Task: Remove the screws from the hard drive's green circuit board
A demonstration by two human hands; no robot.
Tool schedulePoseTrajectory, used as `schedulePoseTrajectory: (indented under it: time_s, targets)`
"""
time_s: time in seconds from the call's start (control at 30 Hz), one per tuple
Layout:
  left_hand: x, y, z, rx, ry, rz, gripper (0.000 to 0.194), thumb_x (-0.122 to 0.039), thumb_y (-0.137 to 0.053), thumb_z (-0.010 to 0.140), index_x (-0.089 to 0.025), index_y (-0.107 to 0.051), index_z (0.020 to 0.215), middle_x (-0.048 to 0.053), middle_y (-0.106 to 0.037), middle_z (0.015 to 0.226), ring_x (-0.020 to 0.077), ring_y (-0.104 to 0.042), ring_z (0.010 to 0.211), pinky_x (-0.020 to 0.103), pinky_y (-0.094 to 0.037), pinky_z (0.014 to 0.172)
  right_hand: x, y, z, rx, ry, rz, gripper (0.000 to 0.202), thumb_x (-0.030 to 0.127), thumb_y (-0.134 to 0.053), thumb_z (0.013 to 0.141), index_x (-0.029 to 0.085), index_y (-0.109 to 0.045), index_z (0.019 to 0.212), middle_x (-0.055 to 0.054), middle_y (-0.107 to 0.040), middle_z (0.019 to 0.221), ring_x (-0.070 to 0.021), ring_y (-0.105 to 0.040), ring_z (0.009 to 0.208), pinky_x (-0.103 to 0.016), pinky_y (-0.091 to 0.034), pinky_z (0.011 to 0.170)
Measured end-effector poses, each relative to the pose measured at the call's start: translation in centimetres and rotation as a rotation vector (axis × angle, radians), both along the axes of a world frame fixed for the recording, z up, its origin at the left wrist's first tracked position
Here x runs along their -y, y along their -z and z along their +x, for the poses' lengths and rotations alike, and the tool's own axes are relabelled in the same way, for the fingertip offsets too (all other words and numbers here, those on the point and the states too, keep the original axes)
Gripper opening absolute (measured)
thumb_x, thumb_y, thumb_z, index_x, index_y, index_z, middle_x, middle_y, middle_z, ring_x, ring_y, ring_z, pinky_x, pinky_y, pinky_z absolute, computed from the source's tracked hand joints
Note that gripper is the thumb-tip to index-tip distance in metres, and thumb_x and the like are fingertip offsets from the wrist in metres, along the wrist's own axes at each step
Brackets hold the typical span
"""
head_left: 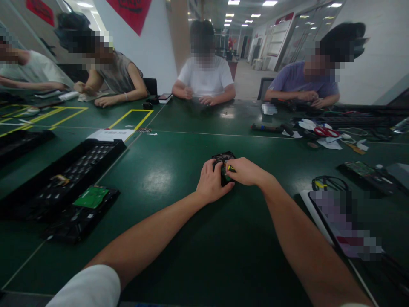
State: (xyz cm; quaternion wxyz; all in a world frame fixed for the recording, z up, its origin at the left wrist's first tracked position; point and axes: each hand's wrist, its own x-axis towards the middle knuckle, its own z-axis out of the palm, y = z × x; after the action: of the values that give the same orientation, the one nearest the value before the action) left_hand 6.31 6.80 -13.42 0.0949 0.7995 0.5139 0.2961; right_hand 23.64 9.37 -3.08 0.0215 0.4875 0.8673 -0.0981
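A small black rectangular device (225,157) exposes green circuitry (223,171); the left hand (211,181) clamps it, the right hand (246,170) clasping a yellow-and-black tool (231,169).

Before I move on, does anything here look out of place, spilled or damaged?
The right side of the table looks untidy: white scraps and a red item lie jumbled together. I see nothing spilled. I cannot tell whether the small black device is damaged, since the left hand and right hand cover much of it.
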Motion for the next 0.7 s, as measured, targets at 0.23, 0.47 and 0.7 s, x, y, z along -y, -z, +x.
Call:
schedulePoseTrajectory:
  time_s: [0.23,0.47,0.7]
  targets:
    - [0.1,-0.1,0.0,-0.012,-0.004,-0.007,0.085,-0.060,-0.074,0.084,-0.017,-0.042,0.149,0.021,-0.037,0.156,0.0431,-0.032,0.151,0.061,-0.033,0.124,-1.1,-0.7,2.5,0.012,0.149,0.045,0.020,0.030,-0.058,0.100,0.023,-0.073,0.111,-0.009,-0.078,0.117,-0.0269,-0.072,0.109,-0.032,-0.049,0.089]
    - [0.1,-0.2,0.2,-0.021,-0.026,-0.016,0.088,-0.063,-0.073,0.083,-0.017,-0.041,0.151,0.021,-0.036,0.158,0.0435,-0.031,0.152,0.061,-0.032,0.125,-2.5,0.5,4.6,0.116,0.357,0.034,0.034,0.040,-0.061,0.097,0.014,-0.073,0.114,-0.022,-0.075,0.120,-0.0361,-0.072,0.110,-0.040,-0.053,0.086]
    - [0.1,-0.2,0.2,-0.017,-0.056,-0.038,0.090,-0.064,-0.073,0.082,-0.016,-0.041,0.151,0.021,-0.036,0.159,0.0427,-0.033,0.152,0.059,-0.033,0.125,-2.8,1.2,4.3,0.154,0.366,-0.089,0.056,0.068,-0.061,0.093,0.014,-0.075,0.100,-0.020,-0.078,0.104,-0.0340,-0.074,0.096,-0.038,-0.053,0.074]
